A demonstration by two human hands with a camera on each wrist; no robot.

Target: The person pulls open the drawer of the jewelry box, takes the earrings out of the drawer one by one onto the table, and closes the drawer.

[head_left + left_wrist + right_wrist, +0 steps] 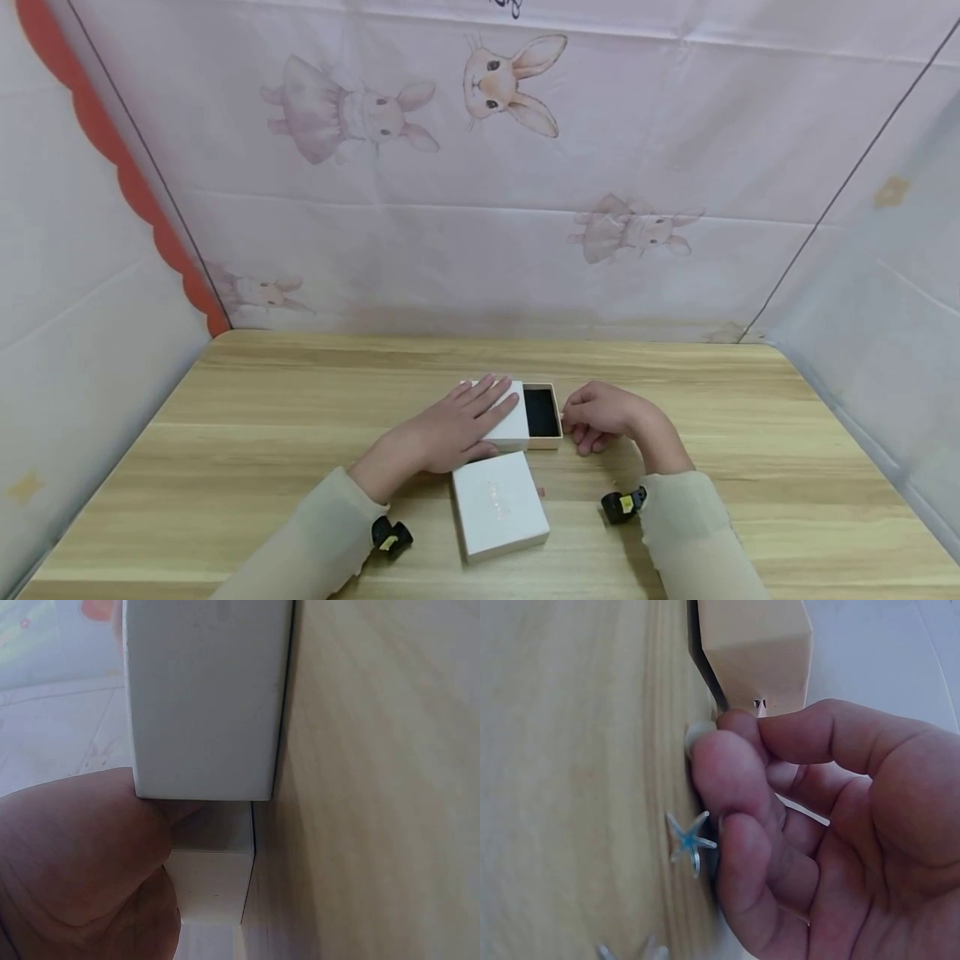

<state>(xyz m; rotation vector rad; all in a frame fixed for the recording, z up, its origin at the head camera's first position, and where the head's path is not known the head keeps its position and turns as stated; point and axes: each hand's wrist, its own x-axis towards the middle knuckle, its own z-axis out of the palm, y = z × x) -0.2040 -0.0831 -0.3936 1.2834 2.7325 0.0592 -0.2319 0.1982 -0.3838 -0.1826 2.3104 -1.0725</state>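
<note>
My left hand (468, 421) lies with fingers spread flat over the top of a white drawer box (513, 433). In the left wrist view, the thumb side of that hand sits beside the box's white side (210, 881). The box's tray (557, 443), beige with a black lining (542, 412), is partly slid out to the right. Beside the tray's end, my right hand (600, 417) pinches a thin ribbon pull (762, 710) between thumb and index finger; the other fingers are curled. A second white box (498, 507), closed, lies just nearer to me.
A short ribbon tab (542, 492) sticks out from the second box's right side. Close to the right fingertips shows a small silver and blue star-shaped piece (690, 841). Rabbit-print cloth (495, 192) hangs behind the wooden table (262, 400).
</note>
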